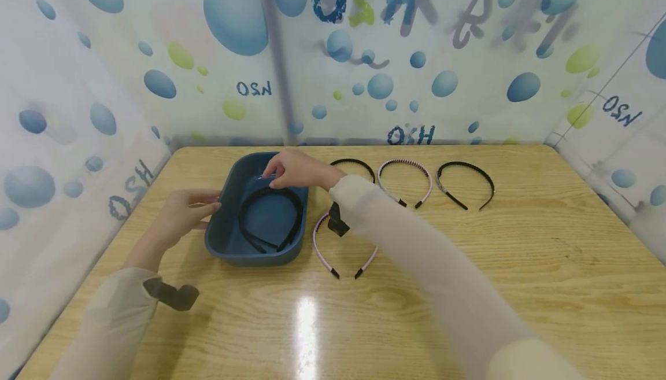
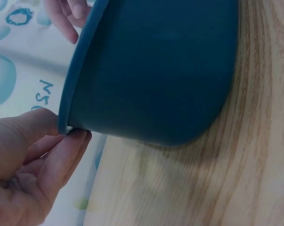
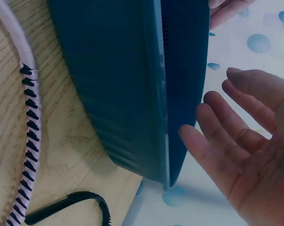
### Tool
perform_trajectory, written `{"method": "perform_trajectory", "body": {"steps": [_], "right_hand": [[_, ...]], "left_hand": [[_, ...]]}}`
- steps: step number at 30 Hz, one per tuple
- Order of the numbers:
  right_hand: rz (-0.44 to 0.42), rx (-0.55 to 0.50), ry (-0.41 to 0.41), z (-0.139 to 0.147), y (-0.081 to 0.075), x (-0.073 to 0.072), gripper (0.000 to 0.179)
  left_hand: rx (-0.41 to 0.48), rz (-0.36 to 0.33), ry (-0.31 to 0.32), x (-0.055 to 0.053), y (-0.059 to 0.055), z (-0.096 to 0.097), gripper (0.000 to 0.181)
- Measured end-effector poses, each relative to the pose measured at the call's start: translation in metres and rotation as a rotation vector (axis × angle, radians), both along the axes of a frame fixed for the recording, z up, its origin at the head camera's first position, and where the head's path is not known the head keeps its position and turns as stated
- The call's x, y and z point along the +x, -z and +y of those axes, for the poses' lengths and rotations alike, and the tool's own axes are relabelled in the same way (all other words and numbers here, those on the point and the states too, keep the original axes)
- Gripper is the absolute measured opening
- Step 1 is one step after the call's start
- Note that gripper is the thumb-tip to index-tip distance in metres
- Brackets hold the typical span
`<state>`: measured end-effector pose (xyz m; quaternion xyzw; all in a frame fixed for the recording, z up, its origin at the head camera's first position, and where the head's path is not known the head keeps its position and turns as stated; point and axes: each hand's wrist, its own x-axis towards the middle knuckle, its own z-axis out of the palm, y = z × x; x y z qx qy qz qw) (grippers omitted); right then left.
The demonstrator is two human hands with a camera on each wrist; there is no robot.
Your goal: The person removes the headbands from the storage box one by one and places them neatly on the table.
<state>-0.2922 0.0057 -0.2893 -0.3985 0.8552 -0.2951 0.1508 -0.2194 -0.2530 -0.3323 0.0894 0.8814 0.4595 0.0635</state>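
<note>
My left hand (image 1: 182, 218) pinches the left rim of a blue plastic basin (image 1: 250, 260), thumb on one side of the rim and fingers on the other; the grip shows closely in the left wrist view. Inside the basin lies a black headband (image 1: 299, 218), its tips toward the near end. Over the far part of the basin hovers my right hand (image 1: 296, 170). Its fingers (image 3: 208, 155) are loosely bent and spread, with nothing between them in the right wrist view.
Right of the basin lie a pink headband (image 1: 319, 247), partly behind the right sleeve, and a black headband (image 1: 359, 162). Farther right are another pink headband (image 1: 428, 177) and a black headband (image 1: 481, 170). Patterned sheets (image 1: 338, 96) enclose the wooden table (image 1: 546, 241).
</note>
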Motion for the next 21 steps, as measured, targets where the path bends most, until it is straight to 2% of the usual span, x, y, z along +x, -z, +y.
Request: {"method": "perform_trajectory", "body": {"steps": [9, 21], "right_hand": [[-0.073, 0.049, 0.05, -0.008, 0.006, -0.008, 0.027], [-0.097, 0.141, 0.118, -0.023, 0.006, -0.014, 0.029]], "left_hand": [[0.002, -0.001, -0.001, -0.001, 0.0, 0.0, 0.044], [0.016, -0.018, -0.004, -0.002, 0.001, -0.001, 0.044]]}}
